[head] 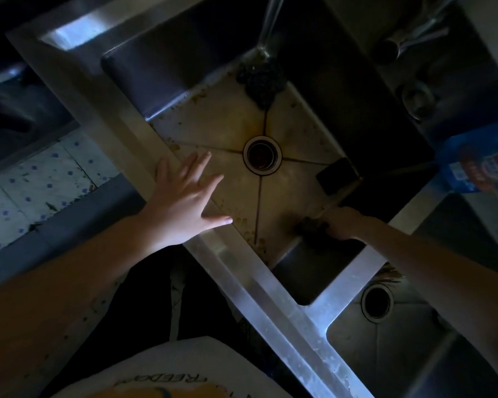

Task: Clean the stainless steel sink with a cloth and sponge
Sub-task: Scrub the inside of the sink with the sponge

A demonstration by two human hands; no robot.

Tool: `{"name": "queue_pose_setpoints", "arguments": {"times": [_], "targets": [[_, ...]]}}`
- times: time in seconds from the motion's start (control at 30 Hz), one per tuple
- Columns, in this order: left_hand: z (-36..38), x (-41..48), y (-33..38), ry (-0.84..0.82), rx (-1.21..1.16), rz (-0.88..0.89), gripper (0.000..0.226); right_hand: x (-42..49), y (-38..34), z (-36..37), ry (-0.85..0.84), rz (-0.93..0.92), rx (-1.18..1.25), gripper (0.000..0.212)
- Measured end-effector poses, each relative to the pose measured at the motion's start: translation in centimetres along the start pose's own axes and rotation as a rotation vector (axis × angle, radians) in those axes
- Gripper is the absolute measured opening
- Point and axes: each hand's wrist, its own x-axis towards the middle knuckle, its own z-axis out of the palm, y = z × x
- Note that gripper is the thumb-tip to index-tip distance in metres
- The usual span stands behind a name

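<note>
1. L hand (pixel 184 198): fingers straight and spread wide, holding nothing. Palm sits over the front rim of the stainless sink (pixel 259 285), fingertips out over the basin floor. Can't tell if it presses down.
2. R hand (pixel 342 225): reaches into the basin's near R corner, fingers curled round a dark wad (pixel 311 228), cloth or scourer, too dim to say. The wad sticks out past the knuckles and lies against the basin floor.
3. Drain (pixel 262 155): just beyond the L fingertips and well apart from the R fingers, at the middle of the floor where the creases meet.
4. Brown spots and streaks on the floor, thickest just beside the L thumb and along the front edge.
5. Black sponge (pixel 335 175): loose by the R wall, just beyond the R hand, not touched.
6. Another dark clump (pixel 260 81) at the far wall under the tap (pixel 270 24), far from both hands.
7. Second basin (pixel 385 354) w/ its own drain (pixel 377 301) lies beneath the R forearm.
8. Blue packet (pixel 483 159) off to the R, cutlery (pixel 417 33) beyond it.
</note>
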Motion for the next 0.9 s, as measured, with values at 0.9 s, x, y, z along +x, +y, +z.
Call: {"name": "queue_pose_setpoints", "arguments": {"times": [0.9], "targets": [[-3.1, 1.4, -3.9, 0.006, -0.019, 0.012, 0.065, -1.8, -0.2, -0.1, 0.077, 0.074, 0.057, 0.033]]}}
